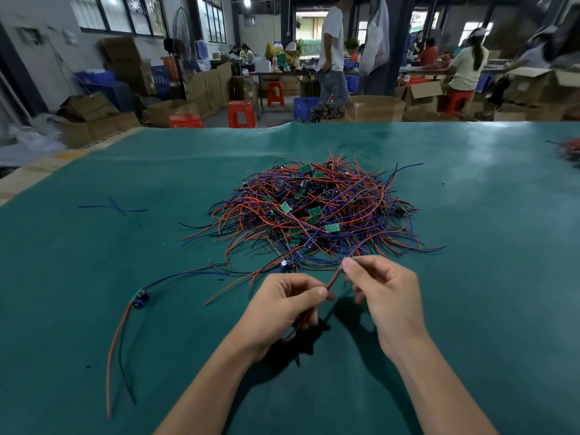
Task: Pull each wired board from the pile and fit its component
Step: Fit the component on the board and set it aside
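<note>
Red wire (pixel 333 280) pinched in both hands' grip, left (pixel 284 304) and right (pixel 381 288); board seemingly hidden.

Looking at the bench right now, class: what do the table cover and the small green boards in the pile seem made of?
Table cover: likely vinyl or rubber sheet, teal, with a soft sheen and ripples at the far edge. Green boards: probably rigid circuit-board laminate, flat, with pale markings.
</note>
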Motion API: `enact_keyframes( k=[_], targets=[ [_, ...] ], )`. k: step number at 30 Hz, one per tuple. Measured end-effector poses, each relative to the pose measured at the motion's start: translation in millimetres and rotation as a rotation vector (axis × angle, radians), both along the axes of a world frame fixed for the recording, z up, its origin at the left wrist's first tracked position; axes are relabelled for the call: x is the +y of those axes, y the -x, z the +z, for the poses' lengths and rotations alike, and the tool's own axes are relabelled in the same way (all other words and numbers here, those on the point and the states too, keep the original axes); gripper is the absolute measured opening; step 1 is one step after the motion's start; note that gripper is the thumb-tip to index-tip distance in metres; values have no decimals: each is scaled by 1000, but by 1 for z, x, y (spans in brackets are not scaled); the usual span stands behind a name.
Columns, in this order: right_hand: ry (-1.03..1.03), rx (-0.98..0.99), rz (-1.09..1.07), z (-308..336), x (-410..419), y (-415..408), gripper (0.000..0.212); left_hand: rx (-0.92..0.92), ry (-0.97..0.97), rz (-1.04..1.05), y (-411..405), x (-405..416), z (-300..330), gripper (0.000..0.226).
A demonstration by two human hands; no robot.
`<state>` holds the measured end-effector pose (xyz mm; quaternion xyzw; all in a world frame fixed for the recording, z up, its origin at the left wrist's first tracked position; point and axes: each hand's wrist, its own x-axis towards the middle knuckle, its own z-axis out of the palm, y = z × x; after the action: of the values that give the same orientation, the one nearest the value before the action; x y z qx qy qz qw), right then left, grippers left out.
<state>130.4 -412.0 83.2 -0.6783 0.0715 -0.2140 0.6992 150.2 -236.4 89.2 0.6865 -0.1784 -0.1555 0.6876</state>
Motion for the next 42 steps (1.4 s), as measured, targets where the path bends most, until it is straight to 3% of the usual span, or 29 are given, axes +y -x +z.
enact_keyframes(
  k=[4,7,10,12,14,19,23,25,27,32,34,36,38,39,40,42],
  targets=[
    [-220,-8,-177,7,-13,-3,11,60,-27,-120,2,6,3,14],
    [-497,-24,-308,15,-32,-1,14,85,-49,-212,3,11,6,13],
    [-800,2,-301,23,-48,4,14,137,47,-171,1,12,9,26],
    [-827,35,-186,24,-45,6,15,203,138,-77,-2,10,10,35],
    [-670,42,-8,22,-27,5,13,237,189,-5,-3,6,8,38],
    [286,6,129,1,20,4,10,158,110,9,2,5,6,26],
    [493,-75,37,-6,19,2,30,203,131,136,-1,17,17,22],
    [706,3,-60,-9,12,-1,10,201,82,174,-5,36,30,20],
    [926,174,-102,-15,6,-3,28,159,-21,239,-8,66,46,18],
    [1125,284,-55,-16,9,-6,36,14,-252,498,-6,154,72,24],
    [1170,311,-52,-14,11,-7,40,-22,-440,588,-10,177,68,17],
    [1248,321,-36,-14,13,-6,46,-113,-834,657,-17,192,59,8],
    [1303,331,-42,-15,14,-5,48,-209,-1291,676,-16,197,52,13],
    [1312,332,-58,-15,14,-5,46,-259,-1421,710,-13,193,52,17],
    [1304,329,-81,-14,14,-6,42,-334,-1459,749,-10,185,51,20],
    [1269,325,-144,-11,14,-6,29,-527,-1351,759,-6,154,50,22]
  ],
)
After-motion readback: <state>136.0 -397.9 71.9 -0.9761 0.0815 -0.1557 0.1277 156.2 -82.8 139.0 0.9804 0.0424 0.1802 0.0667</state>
